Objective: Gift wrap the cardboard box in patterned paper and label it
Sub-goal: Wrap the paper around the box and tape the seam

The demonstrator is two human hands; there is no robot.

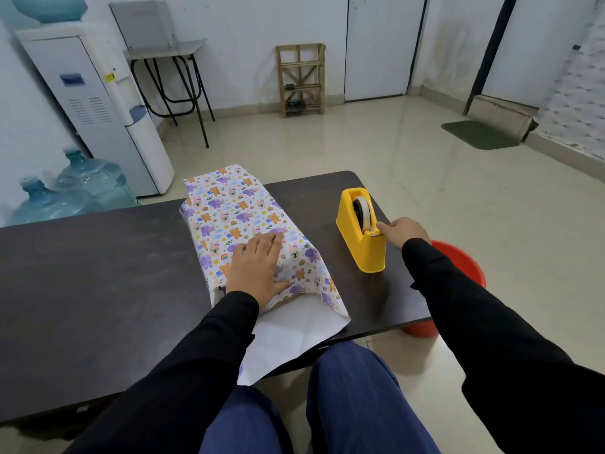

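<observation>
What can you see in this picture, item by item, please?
patterned paper: one sheet, animal print, over a boxy shape
table: one, dark brown, foreground
tape dispenser: one, yellow, table's right
tape: one roll, whitish, inside dispenser
bucket: one, red, floor beside table
water cooler: one, white, far left
water bottles: three, blue, two on floor, one atop cooler
wooden rack: one, tan, back wall
mat: one, green, far right floor
left hand: flat on paper
right hand: pinching tape

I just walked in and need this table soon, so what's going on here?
A person seated at the dark table is wrapping a gift. The left hand presses flat on the patterned paper folded over the hidden box, while the right hand pinches the tape at the yellow dispenser. The paper's near end is open, white side up, and no label shows.
</observation>
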